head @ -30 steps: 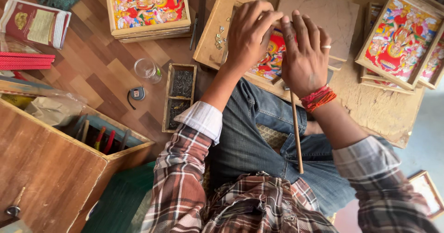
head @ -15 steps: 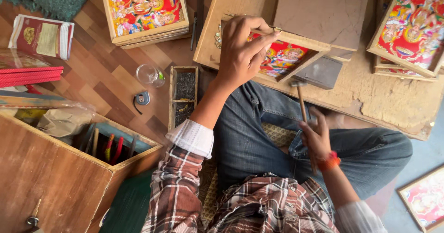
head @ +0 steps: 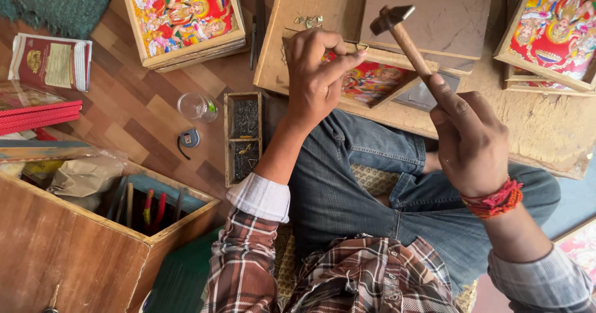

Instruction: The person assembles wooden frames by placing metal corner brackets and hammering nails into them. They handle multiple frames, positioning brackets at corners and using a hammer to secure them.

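Workboard (head: pixel 534 133): wooden slab over the knees, carrying the framed pictures.
Toolbox (head: pixel 81 244): open wooden crate at lower left, handles inside.
Framed picture (head: pixel 372 77): bright print in a wooden frame, on the board's near edge.
Left hand (head: pixel 316 77): fingers pinched together on the frame's edge.
Right hand (head: pixel 472 139): fingers clamped round the hammer (head: pixel 400 30), its head raised above the frame.
Nail tray (head: pixel 243 136): two compartments, on the floor beside the left forearm.
Packet (head: pixel 49 61): dark red with a cream label, far left.
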`<state>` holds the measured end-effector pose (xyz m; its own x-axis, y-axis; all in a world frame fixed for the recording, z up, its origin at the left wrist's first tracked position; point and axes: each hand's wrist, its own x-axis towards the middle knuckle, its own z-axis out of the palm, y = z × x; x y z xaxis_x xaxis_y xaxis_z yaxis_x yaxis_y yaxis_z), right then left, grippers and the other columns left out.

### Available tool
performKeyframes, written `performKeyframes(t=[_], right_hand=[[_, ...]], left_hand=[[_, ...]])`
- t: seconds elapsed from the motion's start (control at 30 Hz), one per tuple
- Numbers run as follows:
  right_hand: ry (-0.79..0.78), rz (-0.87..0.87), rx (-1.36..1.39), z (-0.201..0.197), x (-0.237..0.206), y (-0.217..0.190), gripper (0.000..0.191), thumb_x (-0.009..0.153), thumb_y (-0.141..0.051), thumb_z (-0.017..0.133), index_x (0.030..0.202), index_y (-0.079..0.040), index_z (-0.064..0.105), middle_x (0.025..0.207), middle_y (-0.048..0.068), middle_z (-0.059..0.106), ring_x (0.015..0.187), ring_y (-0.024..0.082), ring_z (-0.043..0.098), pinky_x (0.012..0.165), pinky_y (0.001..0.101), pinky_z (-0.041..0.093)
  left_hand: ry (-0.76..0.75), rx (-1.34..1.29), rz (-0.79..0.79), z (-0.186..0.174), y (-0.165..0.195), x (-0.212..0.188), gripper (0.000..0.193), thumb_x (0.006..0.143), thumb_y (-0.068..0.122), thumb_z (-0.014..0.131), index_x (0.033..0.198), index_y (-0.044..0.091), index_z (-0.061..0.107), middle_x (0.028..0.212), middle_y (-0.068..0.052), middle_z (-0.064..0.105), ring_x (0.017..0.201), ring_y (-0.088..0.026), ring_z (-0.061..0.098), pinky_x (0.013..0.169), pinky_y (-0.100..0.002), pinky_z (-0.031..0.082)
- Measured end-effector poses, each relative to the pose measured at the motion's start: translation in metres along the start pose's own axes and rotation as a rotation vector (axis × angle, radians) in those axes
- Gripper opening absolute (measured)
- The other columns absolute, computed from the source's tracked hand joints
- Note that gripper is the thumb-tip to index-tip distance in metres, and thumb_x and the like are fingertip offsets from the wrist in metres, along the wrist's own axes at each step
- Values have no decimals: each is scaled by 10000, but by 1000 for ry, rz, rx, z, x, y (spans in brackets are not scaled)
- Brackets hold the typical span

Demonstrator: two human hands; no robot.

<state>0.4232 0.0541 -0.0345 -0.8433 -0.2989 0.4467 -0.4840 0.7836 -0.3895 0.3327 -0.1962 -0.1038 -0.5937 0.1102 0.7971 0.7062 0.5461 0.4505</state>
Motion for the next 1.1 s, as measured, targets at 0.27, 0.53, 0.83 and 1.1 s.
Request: performKeyframes(t=[0.27, 0.53, 0.83, 1.1], right_hand=[[-9, 38, 47, 13, 4, -1, 413, 1097, -1, 654, 1498, -86, 606, 941, 111, 608, 762, 251, 623, 686, 382, 503], [-29, 84, 28, 8, 5, -6, 434, 1063, 11, 658, 1484, -83, 614, 910, 132, 589, 698, 267, 609, 649, 398, 488], [-7, -30, 135, -1, 38, -21, 395, 949, 35, 620, 1329, -68, 653, 1049, 163, 586, 927, 331, 611, 792, 433, 507], [-102, -207, 13, 43, 92, -9, 370, 826, -237, 856, 1158, -93, 780, 1007, 104, 613, 949, 319, 613, 809, 433, 518]], left_hand=[[-38, 40, 3, -2, -5, -1, 345, 889, -25, 698, 1139, 204, 763, 1036, -2, 567, 1111, -238, 532, 1061, -426, 372], [-29, 67, 5, 1, -6, -3, 309, 918, 5, 695, 1120, 228, 766, 1036, 16, 564, 1157, -223, 531, 1089, -430, 356], [-35, 57, 13, -4, -3, -6, 362, 893, -34, 717, 1158, 206, 771, 1055, 13, 576, 1134, -219, 539, 1081, -426, 378], [296, 137, -78, -36, -13, -44, 284, 1000, 44, 692, 1266, 127, 637, 1229, -116, 614, 1257, -287, 568, 1116, -441, 478]])
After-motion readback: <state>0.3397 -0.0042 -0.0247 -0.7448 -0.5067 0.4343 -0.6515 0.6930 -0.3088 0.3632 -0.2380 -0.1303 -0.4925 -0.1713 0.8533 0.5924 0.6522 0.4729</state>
